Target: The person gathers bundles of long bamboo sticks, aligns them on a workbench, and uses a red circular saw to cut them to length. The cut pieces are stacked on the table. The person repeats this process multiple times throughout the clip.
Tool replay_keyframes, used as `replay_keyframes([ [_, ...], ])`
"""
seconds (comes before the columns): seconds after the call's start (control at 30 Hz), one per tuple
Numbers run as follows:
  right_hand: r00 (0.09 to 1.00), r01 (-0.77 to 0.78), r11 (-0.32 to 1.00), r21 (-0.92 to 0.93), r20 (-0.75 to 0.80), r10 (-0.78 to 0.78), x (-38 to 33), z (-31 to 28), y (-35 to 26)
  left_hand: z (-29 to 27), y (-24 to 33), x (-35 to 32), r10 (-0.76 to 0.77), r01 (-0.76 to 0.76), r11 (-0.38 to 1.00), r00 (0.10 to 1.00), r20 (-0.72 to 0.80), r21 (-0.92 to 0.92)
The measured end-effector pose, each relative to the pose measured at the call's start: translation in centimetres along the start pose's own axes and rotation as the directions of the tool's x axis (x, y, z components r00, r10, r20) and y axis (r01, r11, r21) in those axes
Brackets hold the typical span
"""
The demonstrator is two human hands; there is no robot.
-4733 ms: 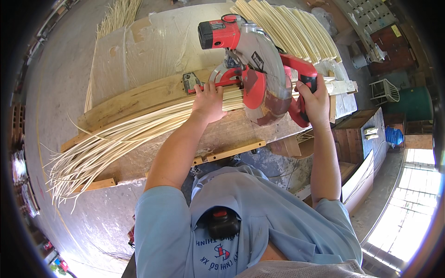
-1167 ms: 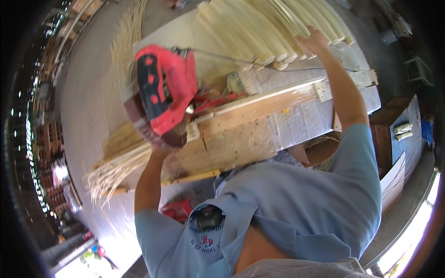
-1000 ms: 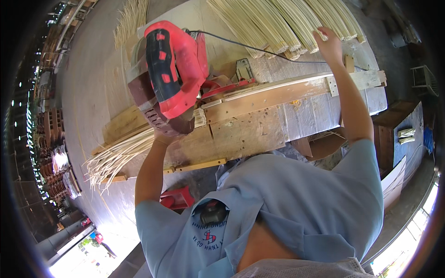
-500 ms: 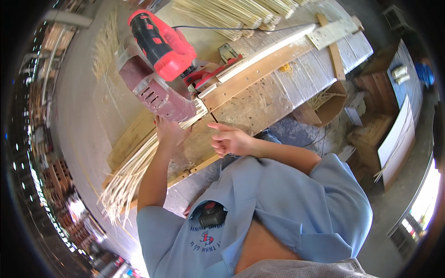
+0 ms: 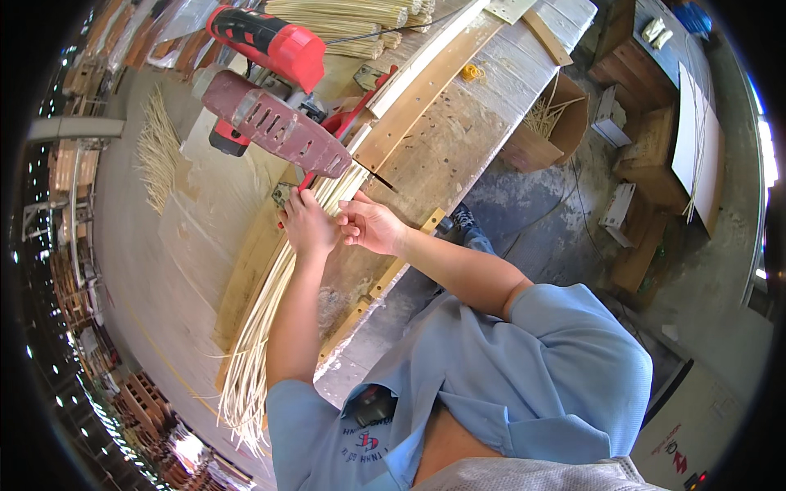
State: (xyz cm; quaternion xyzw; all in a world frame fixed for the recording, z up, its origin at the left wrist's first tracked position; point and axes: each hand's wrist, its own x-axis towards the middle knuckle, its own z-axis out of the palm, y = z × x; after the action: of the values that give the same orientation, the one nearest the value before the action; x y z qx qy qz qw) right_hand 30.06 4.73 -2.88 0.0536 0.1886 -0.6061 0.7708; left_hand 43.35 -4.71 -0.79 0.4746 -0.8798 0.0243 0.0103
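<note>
A long bundle of thin pale cane strips (image 5: 266,327) lies along the wooden bench, its far end beside the dusty guard of a red and black mitre saw (image 5: 278,123). My left hand (image 5: 311,225) is closed over the bundle just on the near side of the saw, pressing it toward the wooden fence. Close by, on the bundle's right edge, is my right hand (image 5: 372,225), with its fingers curled in a pinch at the strips. What sits between those fingertips is too small to tell.
A wooden guide rail (image 5: 434,90) runs off from the saw to the far right. More cane bundles (image 5: 344,20) lie behind it. Yellow rubber bands (image 5: 472,72) rest on the bench. A cardboard box (image 5: 565,123) with cane offcuts stands on the floor at right.
My right hand has moved from over the bench to the bundle, beside my left hand. The saw and bench sit higher and more to the left in the view, which has turned.
</note>
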Motion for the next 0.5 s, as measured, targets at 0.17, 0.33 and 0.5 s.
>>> replay_keyframes([
  [0.17,0.999,0.000,0.995,0.096,0.052,-0.005,0.8,-0.8,0.2,-0.3,0.2,0.1,0.011,-0.011,1.000,1.000,-0.011,0.000],
  [0.33,0.996,-0.015,0.982,0.189,0.086,-0.001,0.6,-0.6,0.8,-0.3,0.0,0.0,-0.013,0.013,1.000,1.000,-0.024,-0.016],
  [0.5,0.979,-0.081,0.939,0.333,0.203,0.012,0.9,-1.6,0.3,-0.5,0.6,0.4,0.003,-0.004,0.999,1.000,-0.020,-0.053],
])
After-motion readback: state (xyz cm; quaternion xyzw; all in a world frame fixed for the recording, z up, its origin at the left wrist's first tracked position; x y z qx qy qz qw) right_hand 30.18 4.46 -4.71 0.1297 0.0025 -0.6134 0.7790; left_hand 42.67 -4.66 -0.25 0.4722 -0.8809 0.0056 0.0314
